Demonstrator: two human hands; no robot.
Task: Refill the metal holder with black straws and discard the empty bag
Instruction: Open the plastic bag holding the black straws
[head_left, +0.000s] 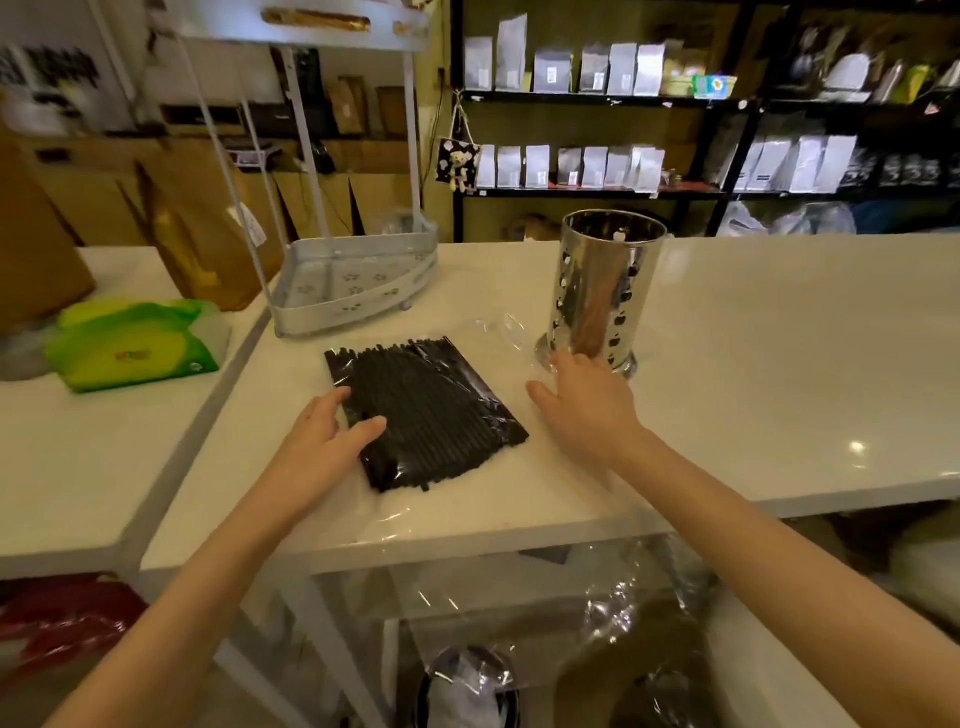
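Note:
A clear plastic bag full of black straws (431, 410) lies flat on the white counter (753, 364) in front of me. My left hand (324, 441) rests on the bag's near left corner, fingers spread over it. My right hand (584, 410) hovers open to the right of the bag, fingertips close to the base of the metal holder (605, 288). The holder is a shiny perforated cylinder standing upright and appears to hold no straws. The bag's clear loose end (501, 327) reaches toward the holder's base.
A white corner rack (358, 283) stands behind the bag. A green tissue pack (137, 345) lies on the left table. Below the counter edge sits a bin lined with clear plastic (467, 686). Shelves of pouches (571, 166) fill the back wall.

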